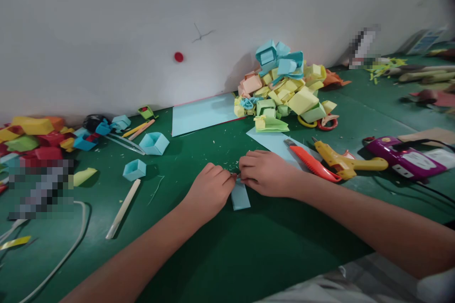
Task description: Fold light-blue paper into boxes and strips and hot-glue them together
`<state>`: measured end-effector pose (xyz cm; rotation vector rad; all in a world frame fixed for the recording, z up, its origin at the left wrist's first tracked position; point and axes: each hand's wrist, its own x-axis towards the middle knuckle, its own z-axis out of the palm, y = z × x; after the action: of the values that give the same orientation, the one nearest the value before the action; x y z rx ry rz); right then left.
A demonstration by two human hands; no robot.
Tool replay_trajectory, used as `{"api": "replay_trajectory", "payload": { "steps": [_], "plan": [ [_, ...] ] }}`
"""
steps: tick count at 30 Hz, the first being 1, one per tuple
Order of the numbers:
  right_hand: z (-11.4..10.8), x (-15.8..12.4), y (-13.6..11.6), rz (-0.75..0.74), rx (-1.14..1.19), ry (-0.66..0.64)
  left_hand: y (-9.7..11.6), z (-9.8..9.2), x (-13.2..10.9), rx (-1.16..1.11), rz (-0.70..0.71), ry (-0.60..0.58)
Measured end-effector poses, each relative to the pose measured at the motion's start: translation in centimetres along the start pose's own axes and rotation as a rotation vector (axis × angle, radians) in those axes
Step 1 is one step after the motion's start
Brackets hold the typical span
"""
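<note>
Both hands meet over a small strip of light blue paper (241, 196) at the middle of the green table. My left hand (212, 190) is closed, its fingertips pinching the strip's far end from the left. From the right, my right hand (267, 173) pinches the same end, fingers curled. The fingers hide that far end; the near part sticks out below them. Just beyond my right hand lies a light blue sheet (272, 143), partly covered by a red-orange utility knife (314, 163). A yellow glue gun (350, 158) rests right of the knife.
Folded paper boxes (284, 90) are heaped against the wall, beside a large blue sheet (202, 112). Two blue paper boxes (154, 144) and a pale stick (123, 209) lie left. A purple power strip (407, 157) is right; a white cable (80, 236) curves at left.
</note>
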<state>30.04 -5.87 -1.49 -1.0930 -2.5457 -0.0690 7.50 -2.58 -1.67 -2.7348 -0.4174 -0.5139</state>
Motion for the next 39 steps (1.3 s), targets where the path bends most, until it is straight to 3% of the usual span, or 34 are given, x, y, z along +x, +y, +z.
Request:
{"api": "replay_trajectory", "payload": {
  "steps": [8, 15, 23, 30, 34, 39],
  "plan": [
    [-0.1, -0.1, -0.1, -0.008, 0.033, -0.047, -0.3, -0.4, 0.1, -0.033, 0.059, -0.084],
    [-0.1, -0.1, 0.1, -0.030, 0.104, -0.067, 0.0, -1.4, 0.1, -0.101, 0.019, -0.193],
    [-0.5, -0.2, 0.1, 0.045, 0.247, -0.050, 0.0, -1.8, 0.4, -0.350, -0.160, -0.211],
    [0.0, 0.1, -0.4, 0.255, 0.360, 0.011, 0.0, -1.1, 0.9, -0.512, -0.361, -0.172],
    [0.0, 0.1, -0.4, 0.251, 0.364, 0.010, 0.0, -1.4, 1.3, -0.569, -0.472, -0.204],
    [0.1, 0.0, -0.3, 0.240, 0.347, -0.010, -0.1, -1.7, 1.5, -0.622, -0.491, -0.212]
  ]
}}
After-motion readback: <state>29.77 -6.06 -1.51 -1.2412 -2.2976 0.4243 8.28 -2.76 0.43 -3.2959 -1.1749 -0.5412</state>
